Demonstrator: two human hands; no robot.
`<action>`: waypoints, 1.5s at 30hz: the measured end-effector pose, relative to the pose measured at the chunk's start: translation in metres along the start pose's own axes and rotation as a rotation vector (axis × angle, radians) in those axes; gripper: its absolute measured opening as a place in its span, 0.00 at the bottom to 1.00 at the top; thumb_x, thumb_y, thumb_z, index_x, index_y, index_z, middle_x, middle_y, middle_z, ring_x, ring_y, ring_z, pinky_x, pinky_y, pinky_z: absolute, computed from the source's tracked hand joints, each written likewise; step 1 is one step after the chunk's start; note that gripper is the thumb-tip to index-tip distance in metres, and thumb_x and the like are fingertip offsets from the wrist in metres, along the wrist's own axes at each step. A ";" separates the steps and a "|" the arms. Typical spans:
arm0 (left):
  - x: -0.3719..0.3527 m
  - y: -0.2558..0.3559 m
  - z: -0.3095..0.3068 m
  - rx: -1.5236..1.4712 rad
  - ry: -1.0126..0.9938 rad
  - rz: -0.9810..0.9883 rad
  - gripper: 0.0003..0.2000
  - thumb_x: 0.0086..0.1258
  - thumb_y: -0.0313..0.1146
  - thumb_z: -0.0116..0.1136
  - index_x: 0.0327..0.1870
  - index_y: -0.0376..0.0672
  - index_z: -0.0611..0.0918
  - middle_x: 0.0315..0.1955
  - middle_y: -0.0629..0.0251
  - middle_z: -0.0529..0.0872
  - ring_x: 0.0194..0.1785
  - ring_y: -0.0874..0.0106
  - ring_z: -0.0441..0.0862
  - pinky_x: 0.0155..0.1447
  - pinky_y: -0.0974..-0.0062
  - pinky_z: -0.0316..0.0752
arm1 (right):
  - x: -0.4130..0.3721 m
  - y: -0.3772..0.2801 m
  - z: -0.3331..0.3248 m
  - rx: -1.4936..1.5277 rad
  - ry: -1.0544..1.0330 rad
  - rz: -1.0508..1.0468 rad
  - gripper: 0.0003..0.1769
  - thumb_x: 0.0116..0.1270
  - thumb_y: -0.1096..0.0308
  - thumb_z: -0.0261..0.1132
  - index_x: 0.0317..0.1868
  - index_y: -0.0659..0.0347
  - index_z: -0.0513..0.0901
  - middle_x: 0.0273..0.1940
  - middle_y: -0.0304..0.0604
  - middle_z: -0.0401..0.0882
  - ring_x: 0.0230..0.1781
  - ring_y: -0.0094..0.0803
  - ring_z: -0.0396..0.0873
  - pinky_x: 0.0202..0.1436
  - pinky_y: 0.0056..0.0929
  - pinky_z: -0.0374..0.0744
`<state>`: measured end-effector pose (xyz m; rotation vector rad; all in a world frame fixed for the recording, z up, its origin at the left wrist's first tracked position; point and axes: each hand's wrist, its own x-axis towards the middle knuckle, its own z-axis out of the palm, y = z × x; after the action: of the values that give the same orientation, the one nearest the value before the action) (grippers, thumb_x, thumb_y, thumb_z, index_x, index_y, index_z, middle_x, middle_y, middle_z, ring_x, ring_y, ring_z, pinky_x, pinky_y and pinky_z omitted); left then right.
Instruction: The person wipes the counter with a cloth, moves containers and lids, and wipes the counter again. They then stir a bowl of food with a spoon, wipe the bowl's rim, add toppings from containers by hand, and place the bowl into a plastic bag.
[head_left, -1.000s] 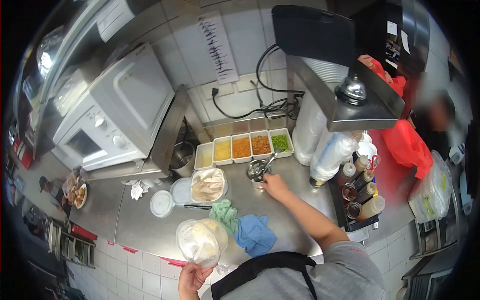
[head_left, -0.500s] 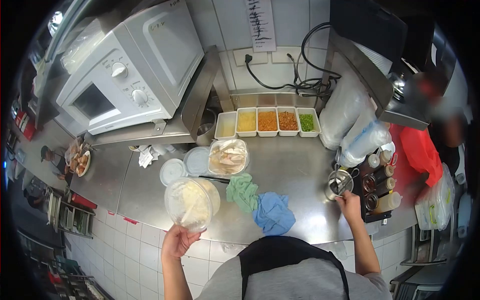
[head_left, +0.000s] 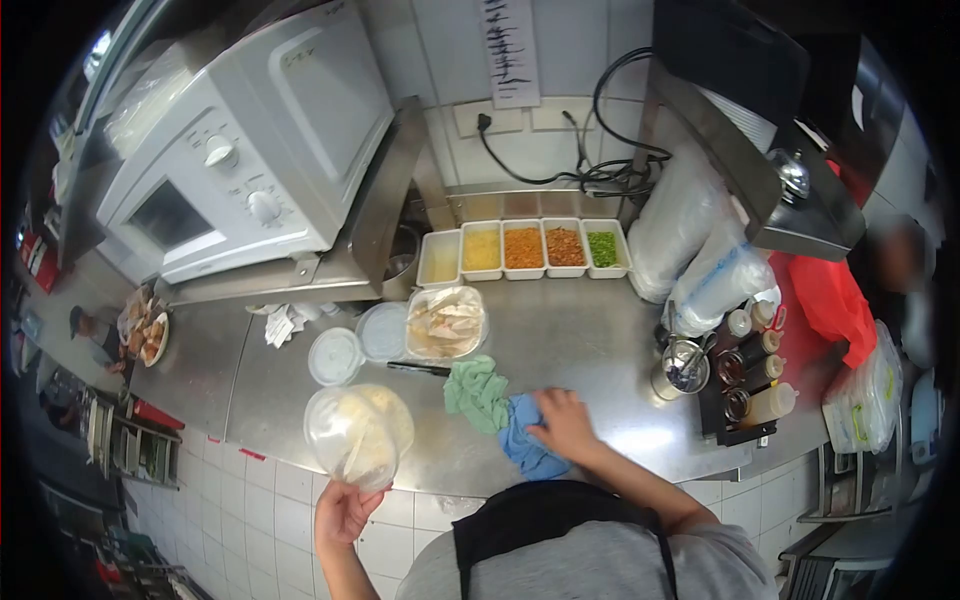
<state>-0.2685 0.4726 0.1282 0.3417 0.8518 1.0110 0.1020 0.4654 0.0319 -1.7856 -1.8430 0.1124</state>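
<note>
My left hand [head_left: 347, 512] is closed on the near edge of a clear round plastic bowl [head_left: 340, 445], which is tilted and has pale residue inside. Behind it, partly overlapped, is a round tub of pale yellow food [head_left: 393, 415]. My right hand [head_left: 568, 430] lies over a crumpled blue cloth [head_left: 522, 440], its fingers stretched out and the thumb apart. A green cloth [head_left: 476, 394] touches the blue one on the left. To the right stands a metal cup [head_left: 682, 372] with utensils in it.
White tubs of toppings [head_left: 523, 250] line the wall. A plastic-lined container [head_left: 446, 322], round lids [head_left: 335, 357] and a black-handled utensil [head_left: 418, 368] are at left centre. A sauce bottle rack [head_left: 735, 400] stands right. The microwave [head_left: 250, 150] overhangs the left side.
My right hand has let go of the utensil in the metal cup and moved left onto the blue cloth. My left hand and the bowl have shifted slightly left and nearer.
</note>
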 end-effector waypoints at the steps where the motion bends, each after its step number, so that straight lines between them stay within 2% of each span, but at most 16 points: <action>1: -0.005 -0.002 -0.001 0.005 0.012 0.017 0.27 0.62 0.23 0.42 0.65 0.26 0.56 0.54 0.34 0.72 0.50 0.43 0.78 0.47 0.63 0.85 | 0.001 0.006 0.008 0.172 -0.050 -0.008 0.14 0.55 0.68 0.65 0.43 0.61 0.79 0.41 0.52 0.75 0.41 0.50 0.75 0.45 0.42 0.75; 3: -0.013 -0.004 -0.005 0.002 0.034 0.040 0.28 0.61 0.23 0.42 0.65 0.27 0.56 0.54 0.34 0.72 0.50 0.43 0.79 0.47 0.63 0.85 | 0.010 0.031 0.031 0.521 -0.150 -0.035 0.11 0.53 0.73 0.64 0.40 0.61 0.80 0.38 0.51 0.74 0.39 0.50 0.75 0.45 0.41 0.75; 5: -0.022 -0.006 -0.013 -0.015 0.063 0.055 0.28 0.61 0.23 0.42 0.65 0.27 0.57 0.54 0.35 0.73 0.49 0.43 0.79 0.46 0.63 0.85 | 0.031 0.069 0.022 0.419 0.063 -0.060 0.15 0.52 0.81 0.62 0.41 0.59 0.81 0.42 0.50 0.76 0.39 0.45 0.76 0.41 0.37 0.75; 7: -0.028 -0.008 -0.019 -0.066 0.087 0.065 0.28 0.59 0.22 0.41 0.64 0.26 0.58 0.53 0.33 0.73 0.49 0.42 0.79 0.46 0.61 0.85 | 0.061 0.109 -0.002 0.325 0.193 0.176 0.11 0.55 0.76 0.62 0.41 0.60 0.81 0.45 0.53 0.75 0.44 0.52 0.74 0.48 0.45 0.74; 12: -0.041 -0.015 -0.014 -0.126 0.146 0.083 0.28 0.58 0.22 0.40 0.63 0.25 0.59 0.52 0.33 0.73 0.49 0.42 0.79 0.46 0.60 0.85 | 0.120 0.155 0.011 -0.150 0.082 0.730 0.37 0.65 0.47 0.55 0.68 0.60 0.62 0.70 0.62 0.48 0.70 0.64 0.45 0.69 0.56 0.52; 15: -0.047 -0.020 -0.013 -0.126 0.181 0.102 0.28 0.58 0.22 0.40 0.63 0.25 0.59 0.51 0.32 0.74 0.48 0.42 0.79 0.46 0.60 0.85 | 0.142 0.138 0.050 -0.366 0.092 0.726 0.41 0.66 0.43 0.51 0.71 0.62 0.54 0.72 0.63 0.42 0.72 0.63 0.39 0.71 0.54 0.48; 18: -0.052 -0.025 -0.007 -0.084 0.198 0.126 0.28 0.58 0.22 0.41 0.63 0.25 0.58 0.51 0.33 0.74 0.48 0.43 0.80 0.45 0.61 0.85 | 0.156 0.104 0.078 -0.292 0.070 0.628 0.38 0.66 0.48 0.54 0.69 0.62 0.59 0.72 0.60 0.42 0.72 0.62 0.40 0.71 0.53 0.48; 21: -0.054 -0.032 0.001 -0.056 0.197 0.135 0.28 0.59 0.22 0.41 0.64 0.25 0.56 0.52 0.33 0.74 0.48 0.43 0.80 0.44 0.64 0.86 | 0.144 0.081 0.104 -0.206 0.043 0.149 0.29 0.66 0.55 0.56 0.62 0.66 0.70 0.68 0.62 0.55 0.70 0.60 0.52 0.70 0.48 0.56; 24: -0.058 -0.034 0.005 -0.067 0.183 0.159 0.28 0.61 0.20 0.40 0.64 0.24 0.55 0.52 0.32 0.73 0.47 0.43 0.80 0.45 0.63 0.85 | 0.144 0.097 0.108 0.504 -0.036 -0.050 0.21 0.64 0.60 0.57 0.51 0.69 0.78 0.59 0.64 0.69 0.62 0.59 0.66 0.65 0.41 0.66; 27: -0.072 -0.038 0.002 -0.071 0.174 0.213 0.27 0.62 0.21 0.40 0.64 0.24 0.54 0.53 0.33 0.72 0.48 0.43 0.80 0.46 0.63 0.85 | 0.146 0.050 0.027 0.577 -0.367 0.414 0.19 0.62 0.59 0.60 0.44 0.69 0.81 0.49 0.64 0.77 0.54 0.59 0.73 0.59 0.38 0.72; 30: -0.079 -0.040 -0.006 -0.086 0.205 0.202 0.27 0.63 0.21 0.40 0.64 0.24 0.53 0.53 0.33 0.72 0.49 0.42 0.79 0.46 0.62 0.85 | 0.108 0.013 0.080 0.419 -0.104 -0.173 0.23 0.59 0.57 0.63 0.50 0.66 0.79 0.54 0.62 0.74 0.59 0.59 0.69 0.62 0.43 0.69; 32: -0.077 -0.043 -0.001 -0.034 0.237 0.231 0.27 0.61 0.22 0.42 0.64 0.23 0.55 0.50 0.32 0.74 0.47 0.43 0.80 0.45 0.63 0.85 | 0.082 -0.030 0.083 0.006 -0.132 -0.130 0.30 0.55 0.58 0.66 0.57 0.62 0.74 0.61 0.59 0.66 0.64 0.58 0.63 0.63 0.49 0.65; 35: -0.060 -0.047 0.013 0.020 0.166 0.209 0.28 0.61 0.22 0.42 0.65 0.26 0.55 0.51 0.32 0.73 0.49 0.43 0.79 0.45 0.64 0.85 | 0.067 -0.016 0.097 0.140 -0.180 -0.270 0.37 0.51 0.59 0.69 0.62 0.58 0.69 0.67 0.56 0.57 0.68 0.58 0.56 0.65 0.55 0.61; 39: -0.008 -0.059 0.050 0.152 -0.004 0.078 0.30 0.63 0.23 0.42 0.69 0.34 0.54 0.57 0.37 0.70 0.54 0.43 0.76 0.52 0.60 0.81 | 0.045 0.029 0.067 0.679 -0.330 -0.280 0.26 0.47 0.69 0.66 0.52 0.62 0.78 0.58 0.53 0.73 0.59 0.50 0.72 0.61 0.43 0.71; 41: 0.032 -0.069 0.085 0.167 -0.099 -0.107 0.25 0.65 0.22 0.39 0.65 0.26 0.56 0.58 0.39 0.69 0.58 0.45 0.74 0.56 0.59 0.78 | 0.022 0.043 0.027 0.666 -0.191 -0.206 0.23 0.46 0.71 0.63 0.47 0.64 0.80 0.53 0.52 0.77 0.53 0.46 0.77 0.58 0.37 0.74; 45: 0.133 -0.127 0.138 0.139 -0.345 -0.428 0.25 0.66 0.24 0.41 0.66 0.31 0.59 0.61 0.44 0.69 0.62 0.53 0.72 0.68 0.61 0.66 | -0.034 0.091 -0.035 0.307 -0.227 -0.221 0.29 0.45 0.67 0.66 0.53 0.61 0.78 0.62 0.55 0.69 0.64 0.51 0.66 0.64 0.45 0.65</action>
<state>-0.0542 0.5374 0.0770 0.4164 0.6435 0.4776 0.1973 0.4320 0.0104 -1.3970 -2.0402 0.5029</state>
